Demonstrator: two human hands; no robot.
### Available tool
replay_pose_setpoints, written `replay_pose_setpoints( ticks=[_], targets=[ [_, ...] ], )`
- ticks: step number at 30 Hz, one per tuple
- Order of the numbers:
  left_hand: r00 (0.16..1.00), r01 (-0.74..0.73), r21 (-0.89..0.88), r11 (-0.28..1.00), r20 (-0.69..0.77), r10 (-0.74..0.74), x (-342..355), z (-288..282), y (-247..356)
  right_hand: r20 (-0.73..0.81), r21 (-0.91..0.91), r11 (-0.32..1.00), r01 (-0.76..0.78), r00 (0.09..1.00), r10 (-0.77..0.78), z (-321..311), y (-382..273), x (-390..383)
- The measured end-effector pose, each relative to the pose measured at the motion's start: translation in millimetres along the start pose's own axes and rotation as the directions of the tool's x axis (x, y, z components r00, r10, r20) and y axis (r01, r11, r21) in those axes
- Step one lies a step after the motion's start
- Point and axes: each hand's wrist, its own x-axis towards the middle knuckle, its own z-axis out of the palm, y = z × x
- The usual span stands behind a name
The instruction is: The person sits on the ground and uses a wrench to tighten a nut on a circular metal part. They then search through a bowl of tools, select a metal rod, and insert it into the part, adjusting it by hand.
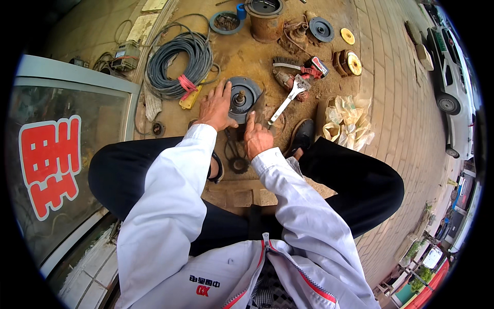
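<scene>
A round grey metal cover [250, 93] lies between my feet, with a stepped, brass-coloured shaft [240, 98] standing up from its centre. My left hand [216, 107] grips its left side, fingers along the rim and thumb by the near edge. At the near right edge is my right hand [259, 138], index finger stretched forward and the other fingers curled in. A dark flat piece [260, 105] runs along the cover's right side in front of that finger; whether the curled fingers hold it is hidden. Just nearer lies a dark ring-ended tool [237, 161].
Coiled black cable [177, 64] lies at far left. On the right are an adjustable wrench [289, 98], a red cordless tool [314, 68] and crumpled plastic bags [350, 122]. Beyond stand a rusty cylinder [265, 27], a bowl of small parts [226, 22] and another grey disc [321, 29].
</scene>
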Motion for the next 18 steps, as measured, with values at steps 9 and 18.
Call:
replay_pose_setpoints(
  ticks=[9,18],
  targets=[
    [0.982,0.176,0.009,0.984,-0.077,-0.175,-10.8,10.2,24.6,-0.173,0.057,0.998,-0.021,0.984,0.03,17.9,-2.7,-14.7],
    [0.993,-0.057,-0.024,0.998,-0.105,0.054,-5.7,8.3,-9.3,0.01,0.025,0.997,-0.075,0.997,0.075,-25.2,34.8,47.6]
  ],
)
